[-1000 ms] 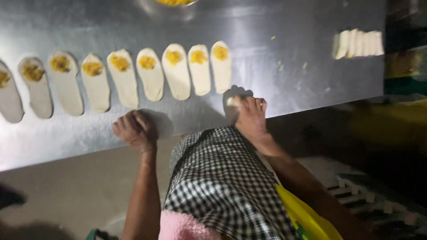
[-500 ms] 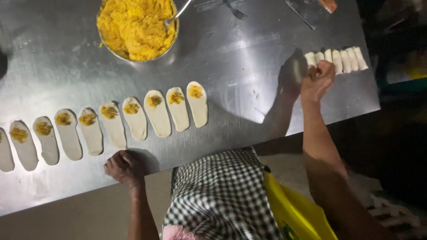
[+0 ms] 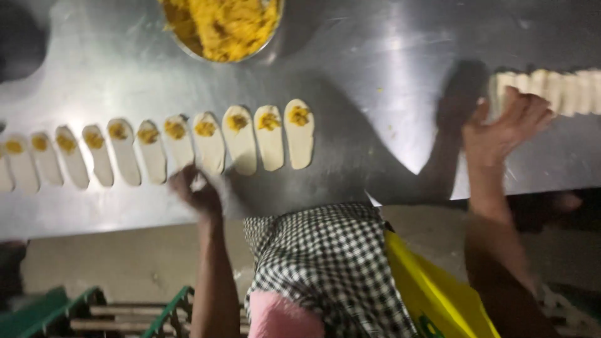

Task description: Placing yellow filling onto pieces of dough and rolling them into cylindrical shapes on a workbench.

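The person's right hand [image 3: 506,128] is stretched out to the right side of the steel table [image 3: 388,69], its fingers spread and curled over the near end of a row of pale dough pieces [image 3: 551,91] standing side by side on edge; the fingertips touch the first piece, but motion blur hides whether one is actually pinched. The left hand [image 3: 195,191] rests near the table's front edge, just below a long line of flat dough ovals [image 3: 206,144]; it is blurred, looks loosely curled with something small and pale showing at the fingers, and whether it grips anything cannot be told. The ovals lie side by side from the left edge of the view toward the table's middle, each with a dab of yellow filling [image 3: 268,121] near its far end. A metal bowl [image 3: 253,53] heaped with the same yellow filling sits at the far side of the table, well apart from both hands. Below the table edge a black-and-white checked cloth [image 3: 325,263] and a yellow bag [image 3: 438,294] show at the person's front.
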